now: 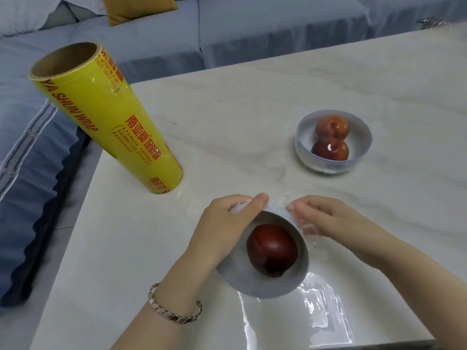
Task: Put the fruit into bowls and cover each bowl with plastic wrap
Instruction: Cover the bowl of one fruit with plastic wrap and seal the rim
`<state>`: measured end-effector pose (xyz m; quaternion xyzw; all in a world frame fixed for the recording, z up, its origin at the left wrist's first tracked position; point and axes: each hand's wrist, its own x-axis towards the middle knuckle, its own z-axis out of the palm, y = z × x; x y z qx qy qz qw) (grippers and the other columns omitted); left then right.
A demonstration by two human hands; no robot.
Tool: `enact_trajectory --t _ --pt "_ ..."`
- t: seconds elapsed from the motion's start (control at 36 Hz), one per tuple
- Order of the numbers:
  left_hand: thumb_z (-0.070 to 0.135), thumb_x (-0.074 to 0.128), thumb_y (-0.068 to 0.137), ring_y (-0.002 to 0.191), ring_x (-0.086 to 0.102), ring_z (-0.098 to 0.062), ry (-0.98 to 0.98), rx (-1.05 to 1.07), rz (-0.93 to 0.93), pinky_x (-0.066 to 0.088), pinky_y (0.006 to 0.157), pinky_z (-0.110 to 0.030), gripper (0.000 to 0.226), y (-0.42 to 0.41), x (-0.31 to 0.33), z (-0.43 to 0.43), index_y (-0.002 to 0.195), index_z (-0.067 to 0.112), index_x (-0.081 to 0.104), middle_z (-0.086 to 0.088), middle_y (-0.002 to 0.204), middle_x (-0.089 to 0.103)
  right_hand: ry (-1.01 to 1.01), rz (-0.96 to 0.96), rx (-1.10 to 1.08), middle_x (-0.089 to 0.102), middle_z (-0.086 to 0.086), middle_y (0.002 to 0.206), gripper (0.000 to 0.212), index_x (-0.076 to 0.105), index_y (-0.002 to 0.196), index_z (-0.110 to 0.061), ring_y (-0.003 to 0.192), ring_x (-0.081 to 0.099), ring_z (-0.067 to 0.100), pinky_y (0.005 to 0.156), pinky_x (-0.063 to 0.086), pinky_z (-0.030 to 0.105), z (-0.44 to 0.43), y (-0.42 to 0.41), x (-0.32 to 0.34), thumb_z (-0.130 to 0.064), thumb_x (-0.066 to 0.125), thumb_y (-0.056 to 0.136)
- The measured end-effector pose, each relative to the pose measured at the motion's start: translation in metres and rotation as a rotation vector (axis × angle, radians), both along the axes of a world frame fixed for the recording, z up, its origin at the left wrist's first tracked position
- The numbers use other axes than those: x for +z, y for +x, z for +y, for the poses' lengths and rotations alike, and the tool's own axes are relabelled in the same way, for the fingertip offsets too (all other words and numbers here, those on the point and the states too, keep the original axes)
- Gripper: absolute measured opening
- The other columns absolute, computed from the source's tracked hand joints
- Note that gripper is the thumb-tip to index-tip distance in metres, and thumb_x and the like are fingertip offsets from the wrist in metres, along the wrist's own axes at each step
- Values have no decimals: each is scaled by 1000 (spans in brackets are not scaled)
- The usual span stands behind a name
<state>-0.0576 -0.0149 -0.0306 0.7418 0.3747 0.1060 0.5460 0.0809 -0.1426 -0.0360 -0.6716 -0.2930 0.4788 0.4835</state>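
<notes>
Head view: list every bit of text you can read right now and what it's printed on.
"YA SHUN WRAP": red letters running along the side of the yellow wrap roll.
"保鲜膜": large red characters on the same roll, as best I can read them; the characters before them are unclear.
Small red print on the roll: too small to read.
Near bowl and far bowl: no text seen.
</notes>
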Motion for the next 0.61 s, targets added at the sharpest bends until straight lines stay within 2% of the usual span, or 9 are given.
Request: enact_trajectory --t 0.06,0.11,0.19,0.25,0.31,0.36,0.44,0.53,0.61 --pt "48 59 82 54 50 4 22 20 -8 36 64 -18 37 -1 -1 -2 48 33 59 22 48 53 -11 27 -13 64 -5 78 50 66 75 -17 73 58 8 77 46 22 8 1 3 -64 53 62" --pt "49 59 80 58 53 4 30 42 -15 38 64 -18 32 -3 -2 -3 51 33 61 21 52 57 -10 14 21 58 -5 67 38 62 65 -18 63 51 8 64 42 16 15 -1 6 -55 54 73" --pt "46 60 80 62 55 4 31 55 -22 41 65 -19 28 -6 -3 -3 55 33 64 21 56 60 16 34 49 53 -3 60 28 59 63 -14 57 44 8 57 38 15 24 1 11 -29 58 86" --pt "43 63 82 69 59 3 25 54 -30 47 67 -15 21 -7 -4 -2 67 31 68 19 66 66 76 140 11 52 -4 57 26 54 65 -13 54 43 8 58 37 17 28 3 15 -22 54 89" --pt "45 65 82 75 62 4 26 39 -30 45 69 -10 17 -8 -3 -1 74 30 70 18 75 70 118 184 -38 53 -5 54 25 50 67 -13 51 46 7 56 40 16 31 6 21 -19 51 91" --pt "46 65 81 76 62 6 44 25 -17 45 69 -9 18 -7 -3 -2 75 29 71 18 77 70 129 62 -59 52 -4 53 24 48 69 -12 45 47 5 49 42 14 33 7 24 -19 50 93" --pt "43 64 80 73 60 9 67 32 -9 42 65 -5 13 -5 1 -4 74 33 69 19 79 69 128 -248 -92 47 -2 51 21 46 73 -17 38 43 2 43 39 13 36 5 23 -21 51 93" --pt "45 64 80 76 61 7 83 27 4 43 66 -7 10 -5 2 -6 75 37 69 22 78 69 150 -535 -96 43 -6 52 22 41 72 -25 45 43 5 48 37 16 34 3 17 -26 49 92" --pt "51 64 77 79 62 5 85 41 -5 45 68 -10 16 -4 2 -7 75 36 69 21 79 69 254 -849 -144 42 -12 54 20 38 77 -24 57 45 2 56 34 17 30 -1 16 -27 49 93"
